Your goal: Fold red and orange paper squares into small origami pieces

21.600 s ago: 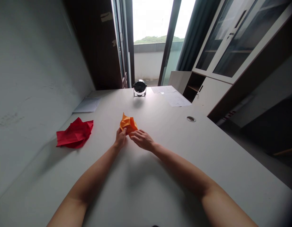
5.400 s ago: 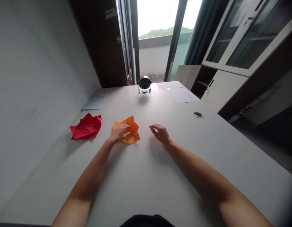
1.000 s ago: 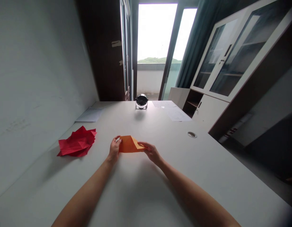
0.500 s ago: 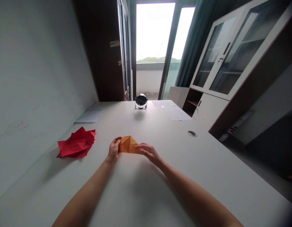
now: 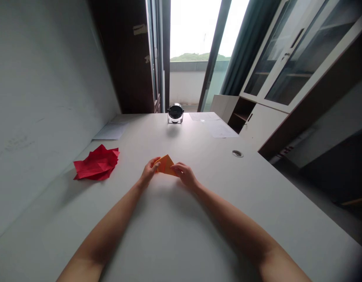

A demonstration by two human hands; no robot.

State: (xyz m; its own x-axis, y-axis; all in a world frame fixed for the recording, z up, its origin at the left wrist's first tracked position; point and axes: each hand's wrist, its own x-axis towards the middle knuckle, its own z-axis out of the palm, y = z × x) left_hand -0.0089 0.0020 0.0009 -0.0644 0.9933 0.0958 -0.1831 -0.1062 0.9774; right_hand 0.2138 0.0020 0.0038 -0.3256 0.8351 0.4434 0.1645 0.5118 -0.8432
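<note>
A folded orange paper (image 5: 166,164) sits just above the white table (image 5: 175,227), held between both my hands. My left hand (image 5: 149,172) pinches its left edge with fingers closed. My right hand (image 5: 183,174) grips its right side, fingers curled over the paper. The paper now forms a small triangle with its point up.
A crumpled red paper (image 5: 96,163) lies at the left near the wall. A small black and silver fan (image 5: 175,113) stands at the table's far end. White sheets (image 5: 109,131) and more white sheets (image 5: 218,128) lie near it. A round cable hole (image 5: 237,153) is at the right.
The orange paper has gone from a wider flat shape to a smaller triangle, and my two hands have come closer together on it.
</note>
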